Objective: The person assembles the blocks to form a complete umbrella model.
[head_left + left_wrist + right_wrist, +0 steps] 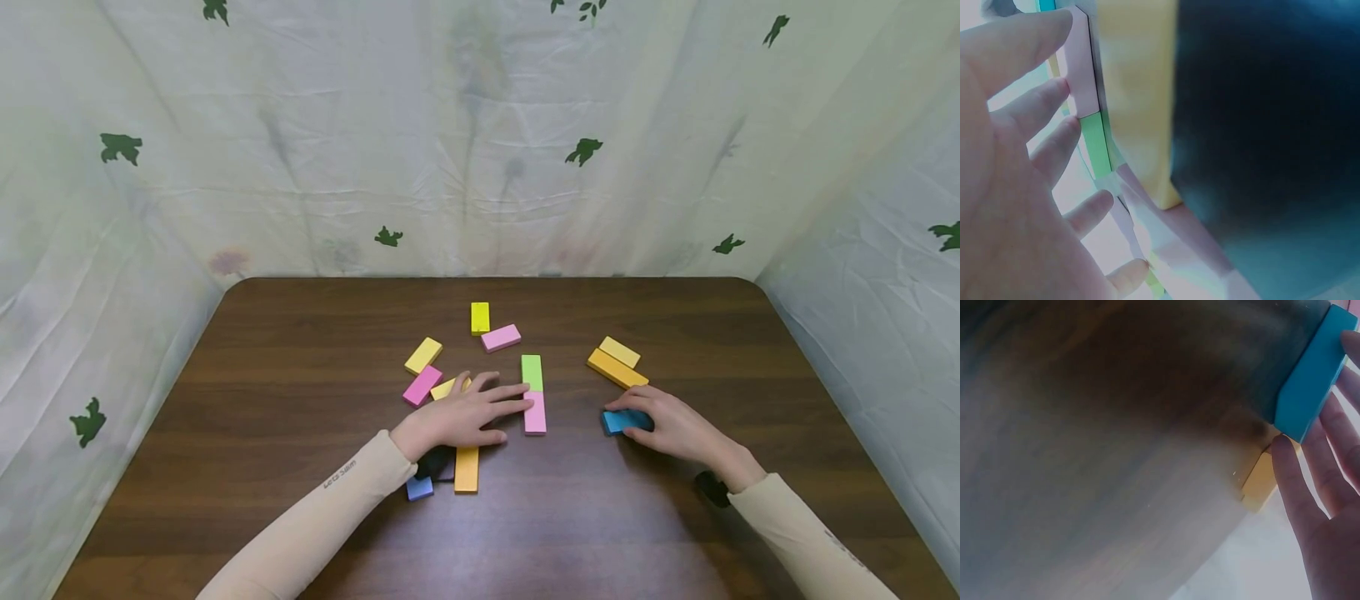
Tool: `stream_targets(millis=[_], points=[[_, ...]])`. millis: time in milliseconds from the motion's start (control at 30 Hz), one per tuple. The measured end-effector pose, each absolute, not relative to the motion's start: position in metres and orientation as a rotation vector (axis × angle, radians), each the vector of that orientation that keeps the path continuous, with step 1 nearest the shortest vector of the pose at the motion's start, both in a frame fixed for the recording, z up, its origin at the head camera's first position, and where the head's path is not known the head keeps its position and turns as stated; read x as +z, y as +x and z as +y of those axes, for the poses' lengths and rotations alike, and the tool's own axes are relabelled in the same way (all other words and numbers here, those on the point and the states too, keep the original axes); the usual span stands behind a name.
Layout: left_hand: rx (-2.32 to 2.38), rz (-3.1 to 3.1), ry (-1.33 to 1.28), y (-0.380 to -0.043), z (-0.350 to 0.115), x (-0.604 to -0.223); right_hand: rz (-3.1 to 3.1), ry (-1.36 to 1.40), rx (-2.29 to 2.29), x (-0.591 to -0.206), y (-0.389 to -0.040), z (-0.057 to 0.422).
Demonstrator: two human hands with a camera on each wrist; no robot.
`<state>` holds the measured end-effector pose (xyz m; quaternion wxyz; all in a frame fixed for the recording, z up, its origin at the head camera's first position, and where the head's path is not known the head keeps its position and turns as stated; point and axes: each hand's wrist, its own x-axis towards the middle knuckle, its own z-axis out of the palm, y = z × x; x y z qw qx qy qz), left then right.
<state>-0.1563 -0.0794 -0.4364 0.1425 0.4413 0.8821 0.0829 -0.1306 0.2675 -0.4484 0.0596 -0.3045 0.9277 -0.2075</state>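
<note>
My left hand (467, 417) is spread over the middle of the table, its fingers extended. Two of its fingertips reach a pink block (535, 418), which lies end to end with a green block (531, 372). In the left wrist view the same pink block (1080, 65) and green block (1095, 142) appear beyond the fingers. My right hand (678, 423) pinches a blue block (617, 422) between thumb and fingers, low over the table. The right wrist view shows this blue block (1313, 378) along the fingertips. Part of a yellow block (444, 389) is hidden under the left hand.
Beyond the right hand lie an orange block (617, 368) and a pale yellow block (620, 352), side by side. Around the left hand are a magenta block (423, 386), another orange block (467, 472) and a second blue block (420, 488). Farther back sits a bright yellow block (480, 317).
</note>
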Motion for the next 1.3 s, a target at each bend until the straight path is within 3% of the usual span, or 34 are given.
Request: stream_targets(millis=[900, 1300], points=[[0.256, 2.545, 1.249, -0.156, -0.078, -0.436, 2.784, -1.100, -0.615, -0.446, -0.137, 0.222], [0.265, 2.542, 1.233, -0.155, -0.078, -0.434, 2.722, -1.044, -0.717, -0.447, -0.138, 0.220]])
